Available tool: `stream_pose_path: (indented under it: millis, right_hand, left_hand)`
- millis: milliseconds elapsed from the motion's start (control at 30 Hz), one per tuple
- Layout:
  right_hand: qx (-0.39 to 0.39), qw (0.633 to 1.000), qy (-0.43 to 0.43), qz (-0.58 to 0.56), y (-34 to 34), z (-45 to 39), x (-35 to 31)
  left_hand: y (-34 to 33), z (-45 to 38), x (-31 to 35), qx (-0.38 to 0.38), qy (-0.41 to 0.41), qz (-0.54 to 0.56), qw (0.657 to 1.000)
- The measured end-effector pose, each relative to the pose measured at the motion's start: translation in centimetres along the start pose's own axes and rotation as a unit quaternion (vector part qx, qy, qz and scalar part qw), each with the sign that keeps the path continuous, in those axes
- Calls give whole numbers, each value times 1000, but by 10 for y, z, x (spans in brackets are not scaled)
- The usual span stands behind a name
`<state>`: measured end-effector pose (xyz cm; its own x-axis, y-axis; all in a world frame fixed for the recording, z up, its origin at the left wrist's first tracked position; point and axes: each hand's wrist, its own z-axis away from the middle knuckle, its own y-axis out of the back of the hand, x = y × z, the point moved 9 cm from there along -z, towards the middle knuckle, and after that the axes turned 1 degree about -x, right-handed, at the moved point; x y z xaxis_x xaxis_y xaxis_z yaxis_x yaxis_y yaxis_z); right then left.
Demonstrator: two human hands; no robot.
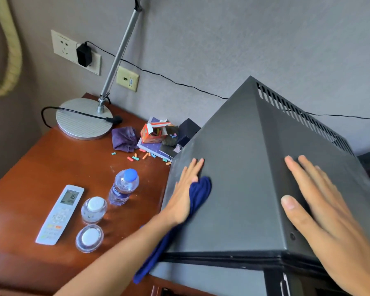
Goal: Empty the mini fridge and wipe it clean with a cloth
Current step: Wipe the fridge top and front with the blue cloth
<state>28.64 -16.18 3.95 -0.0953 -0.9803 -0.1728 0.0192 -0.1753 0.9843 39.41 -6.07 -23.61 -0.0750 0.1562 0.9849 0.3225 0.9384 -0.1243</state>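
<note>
So the mini fridge is sitting at the right end of the wooden bench, dark grey box with vent slots along the back edge, up near the wall. The left hand is flat on its left side panel, fingers straight and together, pressing a dark blue cloth against the metal; the rest of the cloth hangs down past the wrist toward the bench edge. The right hand lies flat on the top of the fridge with fingers spread, holding nothing. On the bench to the left there's a water bottle with a blue cap, two more bottles with white caps just in front of it, and a white remote beside those. Further back: a round lamp base, a crumpled purple rag, an open orange chalk box on a notebook, and chalk bits scattered around.
</note>
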Motion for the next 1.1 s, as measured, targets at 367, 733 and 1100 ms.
stream_pose_path:
  millis: [367,733,1100]
  right_hand:
    - [79,996,41,30,6,-9,4]
    - [33,999,7,-32,6,0,-8]
    - [-105,989,70,73,-9,-35,-29]
  left_hand:
    - [44,-212,-46,53,63,-112,990]
    - [22,-83,-25,64,198,-46,977]
    - [3,30,-7,13,132,27,991]
